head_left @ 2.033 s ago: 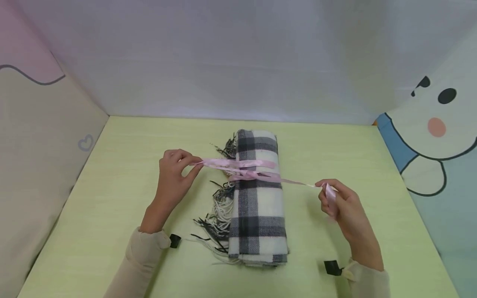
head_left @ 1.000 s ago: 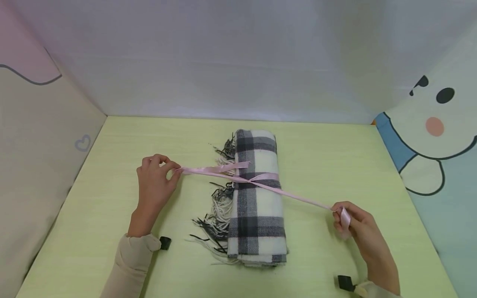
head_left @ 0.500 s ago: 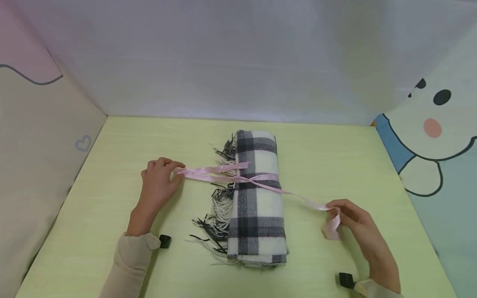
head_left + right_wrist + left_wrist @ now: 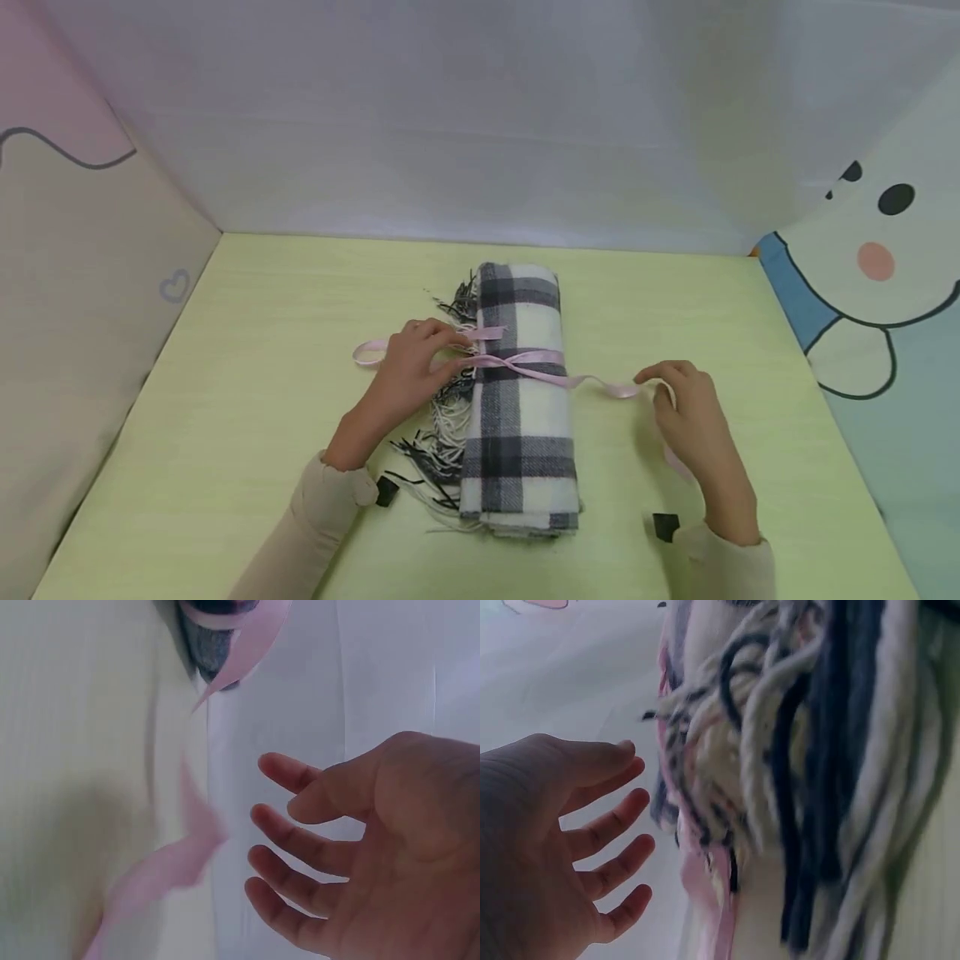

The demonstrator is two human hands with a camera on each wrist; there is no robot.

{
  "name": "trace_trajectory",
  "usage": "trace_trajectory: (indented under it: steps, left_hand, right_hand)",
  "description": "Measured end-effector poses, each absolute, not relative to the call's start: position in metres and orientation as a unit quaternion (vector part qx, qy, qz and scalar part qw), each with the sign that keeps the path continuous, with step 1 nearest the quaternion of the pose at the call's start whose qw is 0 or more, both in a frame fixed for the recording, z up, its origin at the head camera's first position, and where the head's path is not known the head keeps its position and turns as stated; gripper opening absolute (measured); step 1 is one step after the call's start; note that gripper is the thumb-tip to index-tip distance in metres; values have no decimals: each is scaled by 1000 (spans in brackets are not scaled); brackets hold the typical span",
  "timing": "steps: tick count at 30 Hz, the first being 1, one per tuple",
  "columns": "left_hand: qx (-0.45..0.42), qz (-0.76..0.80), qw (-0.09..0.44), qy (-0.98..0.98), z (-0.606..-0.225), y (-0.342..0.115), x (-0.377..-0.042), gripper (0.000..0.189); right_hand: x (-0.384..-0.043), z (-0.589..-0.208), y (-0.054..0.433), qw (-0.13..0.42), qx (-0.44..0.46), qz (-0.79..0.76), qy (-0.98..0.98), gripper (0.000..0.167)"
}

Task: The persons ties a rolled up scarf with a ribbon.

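— Pink, that ribbon (image 4: 525, 361)? Where does it sit?

— Pink, yes. It goes round the middle of the rolled scarf (image 4: 520, 400) and crosses in a flat knot on top of the roll. One tail runs off to the person's left and curls in a loop on the table (image 4: 247, 350); the other tail runs to the right and lies slack on the green surface.

— And the scarf itself?

— Checked, white with grey and black bands, rolled up and lying lengthwise in the middle of the table. Its fringe (image 4: 435, 433) spills out along the left side.

— What is the left hand (image 4: 416, 367) doing?

— It lies just beside the knot, over the fringe, with the left tail of the ribbon running under or past its fingers. The wrist view shows the left hand (image 4: 547, 847) with fingers (image 4: 615, 825) spread and straight, nothing pinched between them, the fringe (image 4: 780, 787) close in front.

— So it has let go?

— Its fingers are loose, holding nothing that I can see.

— The right hand (image 4: 690, 417)?

— It rests near the far end of the right tail. In its wrist view the right hand (image 4: 360, 847) has fingers (image 4: 300, 847) relaxed and apart, and the ribbon (image 4: 172, 862) lies free beside them, blurred, not gripped.

— Anything else about?

— Pale walls, with a cartoon face (image 4: 877, 250) on the right panel.
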State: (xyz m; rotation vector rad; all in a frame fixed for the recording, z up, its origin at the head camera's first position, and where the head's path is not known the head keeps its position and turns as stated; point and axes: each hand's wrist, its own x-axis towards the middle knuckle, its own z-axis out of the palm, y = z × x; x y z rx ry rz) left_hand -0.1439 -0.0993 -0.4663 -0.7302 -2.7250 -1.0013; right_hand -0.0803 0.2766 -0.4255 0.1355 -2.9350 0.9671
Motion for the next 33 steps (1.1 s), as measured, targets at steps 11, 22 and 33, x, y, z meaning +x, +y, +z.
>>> trace_trajectory:
  steps: [11, 22, 33]
  left_hand:
    - [-273, -343, 43, -898, -472, -62, -143, 12]
    - [-283, -343, 44, -894, -475, -52, -144, 12]
    - [-252, -354, 57, -899, -476, -47, -141, 6]
  right_hand:
    - [-111, -441, 186, 150, 258, 354, -886, 17]
    - [-123, -433, 151, 88, 260, 200, -941, 12]
    - [-123, -437, 146, 109, 244, 183, -946, 5]
